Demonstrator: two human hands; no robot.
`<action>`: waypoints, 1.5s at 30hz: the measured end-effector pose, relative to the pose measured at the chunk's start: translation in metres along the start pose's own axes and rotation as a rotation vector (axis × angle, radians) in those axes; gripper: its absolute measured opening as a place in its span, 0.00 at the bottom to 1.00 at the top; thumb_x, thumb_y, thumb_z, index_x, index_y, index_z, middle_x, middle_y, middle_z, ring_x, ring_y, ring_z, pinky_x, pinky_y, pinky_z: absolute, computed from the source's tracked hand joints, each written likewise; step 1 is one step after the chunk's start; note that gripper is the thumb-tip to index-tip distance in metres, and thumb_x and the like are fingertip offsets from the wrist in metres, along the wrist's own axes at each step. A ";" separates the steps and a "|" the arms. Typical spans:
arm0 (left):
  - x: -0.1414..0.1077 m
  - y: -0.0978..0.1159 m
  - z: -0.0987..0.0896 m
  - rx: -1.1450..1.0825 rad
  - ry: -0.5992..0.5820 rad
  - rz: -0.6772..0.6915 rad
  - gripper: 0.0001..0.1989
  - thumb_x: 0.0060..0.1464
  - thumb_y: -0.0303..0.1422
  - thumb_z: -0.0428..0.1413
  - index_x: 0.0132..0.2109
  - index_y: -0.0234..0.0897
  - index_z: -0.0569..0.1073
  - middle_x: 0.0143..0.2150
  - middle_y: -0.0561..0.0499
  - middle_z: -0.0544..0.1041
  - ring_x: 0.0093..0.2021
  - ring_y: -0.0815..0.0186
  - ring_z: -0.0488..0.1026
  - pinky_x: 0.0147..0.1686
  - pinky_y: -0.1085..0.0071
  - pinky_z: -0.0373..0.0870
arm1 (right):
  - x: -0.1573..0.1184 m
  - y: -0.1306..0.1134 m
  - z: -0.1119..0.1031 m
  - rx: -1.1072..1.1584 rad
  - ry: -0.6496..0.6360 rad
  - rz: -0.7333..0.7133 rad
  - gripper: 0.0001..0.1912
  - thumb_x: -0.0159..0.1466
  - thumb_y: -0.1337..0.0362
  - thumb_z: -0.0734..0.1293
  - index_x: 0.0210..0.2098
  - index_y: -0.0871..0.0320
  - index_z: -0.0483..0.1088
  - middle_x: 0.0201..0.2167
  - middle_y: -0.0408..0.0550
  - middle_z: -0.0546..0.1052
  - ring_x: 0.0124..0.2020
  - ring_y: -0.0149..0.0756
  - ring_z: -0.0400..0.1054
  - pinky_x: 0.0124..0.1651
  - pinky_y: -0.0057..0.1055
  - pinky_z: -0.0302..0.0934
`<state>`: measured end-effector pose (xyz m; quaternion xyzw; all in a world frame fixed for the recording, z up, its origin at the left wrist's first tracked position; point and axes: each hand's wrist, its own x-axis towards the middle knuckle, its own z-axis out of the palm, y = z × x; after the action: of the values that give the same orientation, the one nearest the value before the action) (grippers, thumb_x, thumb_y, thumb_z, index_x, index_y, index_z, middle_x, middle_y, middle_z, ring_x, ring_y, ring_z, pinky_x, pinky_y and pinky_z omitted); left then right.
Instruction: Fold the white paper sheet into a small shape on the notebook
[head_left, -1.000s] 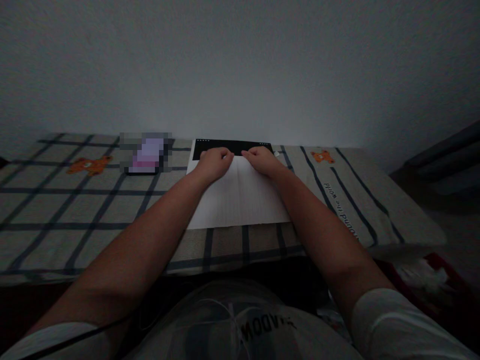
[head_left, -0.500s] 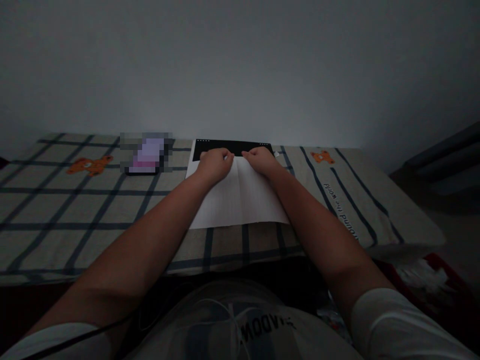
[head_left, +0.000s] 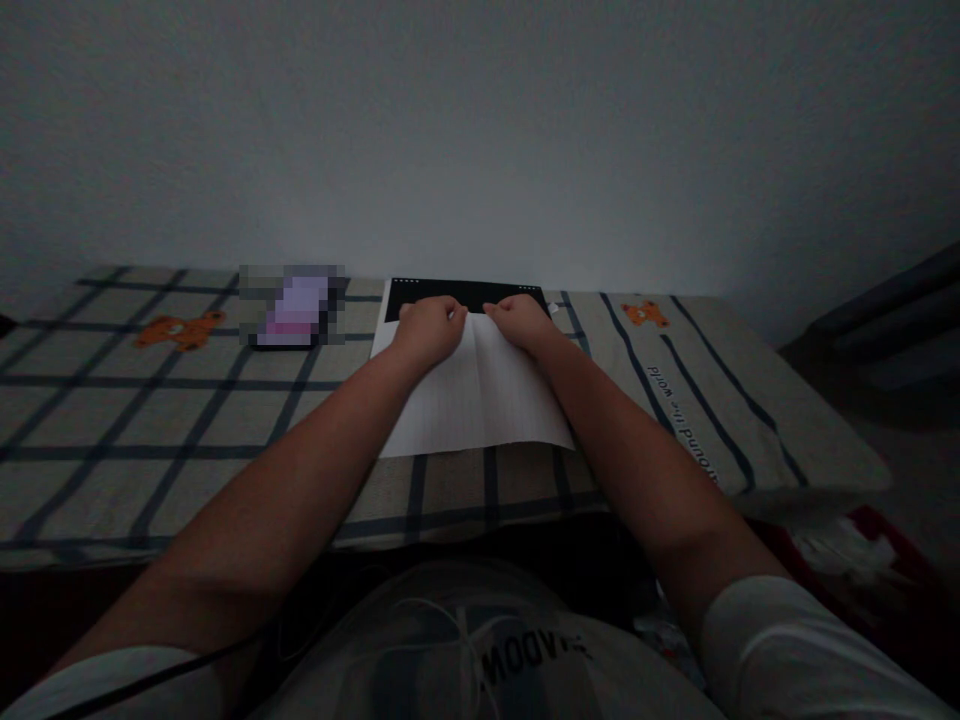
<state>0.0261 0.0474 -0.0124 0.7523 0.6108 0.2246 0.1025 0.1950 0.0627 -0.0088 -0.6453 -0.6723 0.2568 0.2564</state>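
A white sheet of paper (head_left: 472, 400) with a crease down its middle hangs or lies toward me, its near edge slightly curved. My left hand (head_left: 431, 328) is closed on its far edge, left of the crease. Right of the crease, my right hand (head_left: 520, 322) pinches the same edge, a small gap from the left. Beneath and beyond the sheet lies a black pad or notebook (head_left: 465, 292) with small white marks along its far edge. The fingertips are partly hidden in the dim light.
A checked cloth (head_left: 225, 420) with bear prints covers the table against the grey wall (head_left: 480, 130). To the left lies a phone (head_left: 296, 310), partly blurred out. A red container (head_left: 877, 560) holding pale crumpled stuff stands below the table at the right.
Both hands keep almost the same place and grip. The paper's near right corner has shifted very slightly left.
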 end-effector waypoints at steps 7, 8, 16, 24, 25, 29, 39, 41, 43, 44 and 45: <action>0.002 -0.002 0.003 -0.002 0.004 -0.010 0.18 0.68 0.38 0.47 0.43 0.37 0.80 0.44 0.40 0.83 0.49 0.52 0.78 0.58 0.52 0.65 | -0.001 -0.001 0.000 -0.013 0.003 -0.012 0.24 0.71 0.59 0.65 0.19 0.56 0.63 0.20 0.39 0.61 0.25 0.31 0.55 0.32 0.31 0.49; 0.002 -0.002 0.003 -0.004 0.005 -0.009 0.18 0.68 0.38 0.47 0.43 0.37 0.80 0.43 0.40 0.83 0.49 0.52 0.78 0.59 0.51 0.65 | -0.001 -0.001 0.000 -0.012 0.004 -0.012 0.24 0.71 0.59 0.65 0.19 0.56 0.64 0.20 0.39 0.61 0.25 0.31 0.55 0.32 0.31 0.49; 0.000 0.001 0.000 0.009 0.004 -0.007 0.18 0.68 0.38 0.47 0.42 0.37 0.80 0.44 0.42 0.83 0.49 0.53 0.78 0.60 0.51 0.65 | 0.000 0.002 0.002 -0.018 -0.011 -0.041 0.25 0.71 0.58 0.64 0.17 0.56 0.62 0.18 0.39 0.60 0.25 0.31 0.58 0.32 0.31 0.50; 0.001 -0.001 0.001 0.013 0.010 -0.007 0.18 0.69 0.38 0.46 0.44 0.38 0.80 0.45 0.40 0.83 0.50 0.52 0.78 0.60 0.50 0.65 | 0.002 0.007 0.003 -0.021 -0.002 -0.036 0.24 0.70 0.57 0.64 0.18 0.56 0.65 0.19 0.41 0.63 0.27 0.33 0.61 0.34 0.31 0.54; 0.001 -0.002 0.002 0.012 0.010 -0.009 0.18 0.69 0.38 0.46 0.44 0.38 0.80 0.45 0.40 0.84 0.50 0.52 0.78 0.59 0.51 0.66 | 0.003 0.007 0.003 -0.028 -0.008 -0.033 0.24 0.70 0.57 0.64 0.18 0.56 0.65 0.19 0.41 0.64 0.27 0.33 0.62 0.34 0.31 0.54; 0.002 -0.004 0.003 0.019 -0.010 -0.006 0.18 0.69 0.39 0.47 0.45 0.39 0.80 0.47 0.40 0.84 0.50 0.53 0.78 0.58 0.52 0.66 | 0.002 0.007 0.001 -0.036 -0.046 -0.034 0.24 0.70 0.57 0.64 0.18 0.56 0.65 0.19 0.42 0.65 0.27 0.33 0.63 0.35 0.31 0.54; 0.004 -0.010 -0.002 0.072 0.036 0.031 0.21 0.69 0.39 0.45 0.47 0.37 0.81 0.50 0.40 0.83 0.54 0.51 0.77 0.58 0.52 0.65 | 0.006 0.015 -0.012 0.033 -0.021 -0.027 0.19 0.68 0.54 0.64 0.26 0.59 0.73 0.28 0.49 0.76 0.34 0.38 0.70 0.38 0.31 0.60; 0.004 -0.010 -0.004 0.108 0.034 0.037 0.22 0.70 0.39 0.44 0.49 0.38 0.81 0.52 0.41 0.83 0.55 0.50 0.75 0.58 0.51 0.64 | 0.008 0.018 -0.015 0.021 -0.033 -0.067 0.11 0.65 0.64 0.64 0.29 0.59 0.76 0.33 0.51 0.80 0.38 0.39 0.73 0.42 0.31 0.62; 0.002 -0.010 -0.004 0.141 0.042 0.064 0.22 0.70 0.38 0.42 0.52 0.38 0.81 0.55 0.41 0.81 0.58 0.48 0.73 0.60 0.49 0.62 | 0.010 0.020 -0.015 0.023 -0.039 -0.099 0.11 0.62 0.69 0.64 0.35 0.60 0.79 0.39 0.52 0.82 0.42 0.40 0.74 0.47 0.32 0.64; 0.001 -0.010 -0.004 0.153 0.055 0.085 0.22 0.70 0.37 0.42 0.55 0.39 0.80 0.57 0.41 0.80 0.60 0.48 0.72 0.61 0.48 0.61 | 0.012 0.022 -0.015 0.025 -0.036 -0.104 0.13 0.62 0.70 0.64 0.39 0.60 0.80 0.42 0.52 0.82 0.44 0.40 0.75 0.50 0.33 0.64; 0.000 -0.011 -0.003 0.164 0.070 0.110 0.22 0.70 0.37 0.43 0.58 0.39 0.78 0.60 0.40 0.79 0.62 0.48 0.70 0.62 0.48 0.59 | 0.013 0.024 -0.014 0.020 -0.026 -0.106 0.15 0.62 0.70 0.63 0.43 0.60 0.81 0.45 0.54 0.83 0.46 0.40 0.75 0.52 0.34 0.65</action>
<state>0.0153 0.0495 -0.0143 0.7821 0.5883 0.2054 0.0067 0.2218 0.0770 -0.0150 -0.6030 -0.7060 0.2579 0.2674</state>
